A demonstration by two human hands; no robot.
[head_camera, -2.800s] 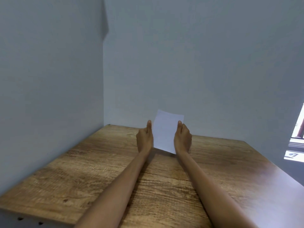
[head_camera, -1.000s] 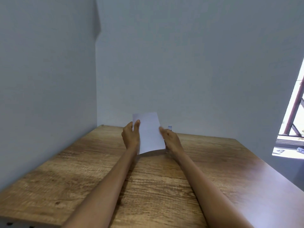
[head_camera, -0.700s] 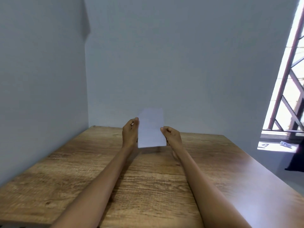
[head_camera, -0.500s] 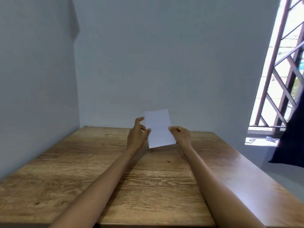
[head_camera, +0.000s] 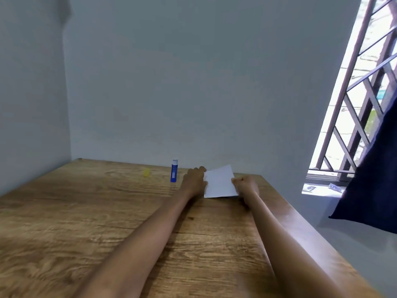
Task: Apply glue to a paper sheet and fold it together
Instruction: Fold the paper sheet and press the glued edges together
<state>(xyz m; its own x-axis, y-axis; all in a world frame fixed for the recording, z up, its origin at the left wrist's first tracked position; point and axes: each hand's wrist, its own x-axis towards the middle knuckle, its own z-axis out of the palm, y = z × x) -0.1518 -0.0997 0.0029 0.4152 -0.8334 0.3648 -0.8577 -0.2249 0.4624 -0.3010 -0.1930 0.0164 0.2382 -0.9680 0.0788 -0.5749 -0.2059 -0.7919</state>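
obstacles: glue stick point(head_camera: 174, 170), yellow cap point(head_camera: 146, 172) far-left | free: bare table point(head_camera: 86, 222) nearer

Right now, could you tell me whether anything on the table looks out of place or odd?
Only one small thing: a yellow piece, possibly the cap, lies loose left of the upright glue stick. The paper sheet sits slightly askew between both hands.

Table point(head_camera: 107, 211): wood-grain top, strong figure, faint satin sheen along right edge. Paper sheet point(head_camera: 220, 182): white, matt, smooth. Glue stick point(head_camera: 174, 171): blue plastic, white cap, slightly glossy. Wall point(head_camera: 193, 82): matt paint. Window grille point(head_camera: 363, 100): dark metal bars. Curtain point(head_camera: 373, 179): dark cloth.
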